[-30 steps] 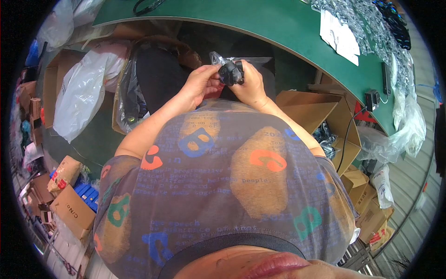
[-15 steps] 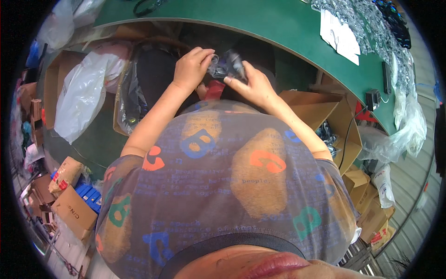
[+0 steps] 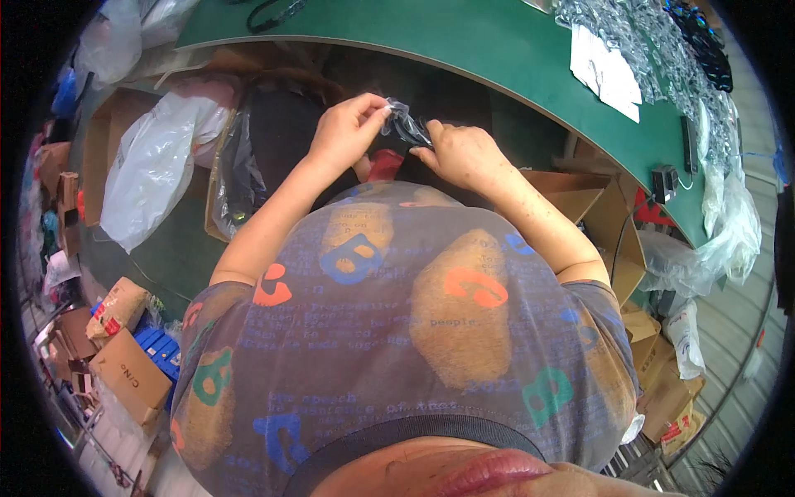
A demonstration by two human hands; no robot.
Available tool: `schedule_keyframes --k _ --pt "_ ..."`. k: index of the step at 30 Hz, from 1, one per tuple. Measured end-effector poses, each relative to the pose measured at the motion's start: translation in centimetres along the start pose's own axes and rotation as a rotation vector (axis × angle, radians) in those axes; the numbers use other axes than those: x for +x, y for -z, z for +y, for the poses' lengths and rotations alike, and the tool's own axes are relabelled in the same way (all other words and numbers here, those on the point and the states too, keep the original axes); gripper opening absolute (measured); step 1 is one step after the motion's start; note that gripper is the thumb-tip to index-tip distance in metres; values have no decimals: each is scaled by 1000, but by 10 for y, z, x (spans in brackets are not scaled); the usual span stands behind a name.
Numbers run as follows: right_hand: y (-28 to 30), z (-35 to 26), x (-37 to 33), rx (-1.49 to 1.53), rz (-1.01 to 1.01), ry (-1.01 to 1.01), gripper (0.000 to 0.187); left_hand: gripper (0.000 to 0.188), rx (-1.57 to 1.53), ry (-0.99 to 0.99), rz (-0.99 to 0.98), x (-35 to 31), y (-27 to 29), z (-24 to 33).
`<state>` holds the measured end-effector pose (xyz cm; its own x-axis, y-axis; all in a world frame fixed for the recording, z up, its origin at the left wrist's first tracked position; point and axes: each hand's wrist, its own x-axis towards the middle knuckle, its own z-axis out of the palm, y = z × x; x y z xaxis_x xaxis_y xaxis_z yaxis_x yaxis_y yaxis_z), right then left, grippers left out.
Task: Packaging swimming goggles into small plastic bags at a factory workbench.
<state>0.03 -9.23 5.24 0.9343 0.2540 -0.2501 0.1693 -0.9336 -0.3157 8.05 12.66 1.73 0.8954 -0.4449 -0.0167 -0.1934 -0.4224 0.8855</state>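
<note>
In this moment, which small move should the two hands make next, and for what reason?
Probably the left hand should spread the clear plastic slightly while the right hand holds the dark item steady. The left hand pinches the plastic, the right hand grips the dark item next to it, and whether the item sits inside is unclear.

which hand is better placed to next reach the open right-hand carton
Probably the right hand: it is nearer the carton, though gripping a dark item. The left hand, pinching clear plastic, is farther.

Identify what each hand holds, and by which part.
Left hand: clear plastic, pinched at its left end. Right hand: dark item, gripped at its right end.
</note>
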Motion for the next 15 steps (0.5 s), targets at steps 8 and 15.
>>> schedule_keyframes --k 8,15 --pt "-12 10 19 953 -331 -121 53 9 346 -594 118 -17 4 31" --pt "-56 -4 24 2423 -568 249 58 10 204 -601 212 -22 2 29"
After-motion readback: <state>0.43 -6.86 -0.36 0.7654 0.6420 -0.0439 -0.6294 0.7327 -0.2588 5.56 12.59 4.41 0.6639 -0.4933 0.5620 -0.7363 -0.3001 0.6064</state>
